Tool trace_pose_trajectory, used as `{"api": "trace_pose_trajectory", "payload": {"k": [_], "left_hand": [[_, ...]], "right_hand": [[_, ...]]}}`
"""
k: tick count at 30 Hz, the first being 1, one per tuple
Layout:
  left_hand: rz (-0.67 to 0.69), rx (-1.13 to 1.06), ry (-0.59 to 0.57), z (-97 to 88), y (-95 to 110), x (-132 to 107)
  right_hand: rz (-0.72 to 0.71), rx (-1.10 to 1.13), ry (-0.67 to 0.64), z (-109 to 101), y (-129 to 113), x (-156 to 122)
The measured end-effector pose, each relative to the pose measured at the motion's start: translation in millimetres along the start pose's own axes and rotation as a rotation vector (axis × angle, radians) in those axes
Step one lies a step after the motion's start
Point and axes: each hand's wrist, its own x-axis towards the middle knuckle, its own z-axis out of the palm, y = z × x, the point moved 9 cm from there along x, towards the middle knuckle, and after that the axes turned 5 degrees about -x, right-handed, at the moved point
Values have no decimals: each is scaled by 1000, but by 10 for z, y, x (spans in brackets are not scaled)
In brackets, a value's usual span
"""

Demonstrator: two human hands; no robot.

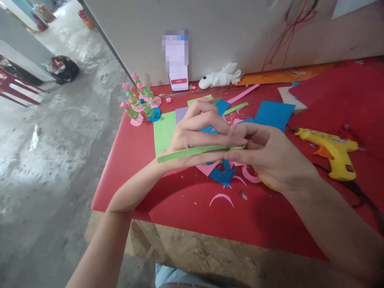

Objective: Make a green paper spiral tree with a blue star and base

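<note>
- Head view: a grey concrete floor [60, 168] is seen at the left, beside the table;
- a red-covered table [168, 208] is set in front of the person; coloured paper is piled at its middle;
- both hands are held over that pile, their fingertips brought together; by the left hand [198, 134] the strip's right end is pinched, its fingers pressed together; by the right hand [270, 156] the same end is gripped, thumb against fingers;
- a light green paper sheet [163, 136] is partly covered by the left hand; a blue paper sheet [274, 114] is laid behind the right;
- a yellow hot glue gun [342, 152] is rested on its side, right of the right hand;
- a smartphone [180, 82] is leaned upright against the back panel;
- paper flowers [148, 110] are stood on round bases at the back left corner;
- a narrow green paper strip [192, 152] is stretched along the left hand towards its wrist; a pink paper crescent [221, 196] is left nearer the table's front edge.
</note>
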Motion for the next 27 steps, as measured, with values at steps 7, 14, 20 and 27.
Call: {"api": "trace_pose_trajectory", "payload": {"k": [7,14,20,27], "left_hand": [[-10,63,3,-46,-37,-4],[69,366,92,-110,26,17],[137,417,232,-100,147,-10],[201,408,330,-132,180,-26]], "right_hand": [[-158,-154,105,-125,-88,-16],[-539,-491,517,-176,-565,-368],[-714,-711,586,-42,-687,-513],[-505,-402,415,-135,-482,-321]]}}
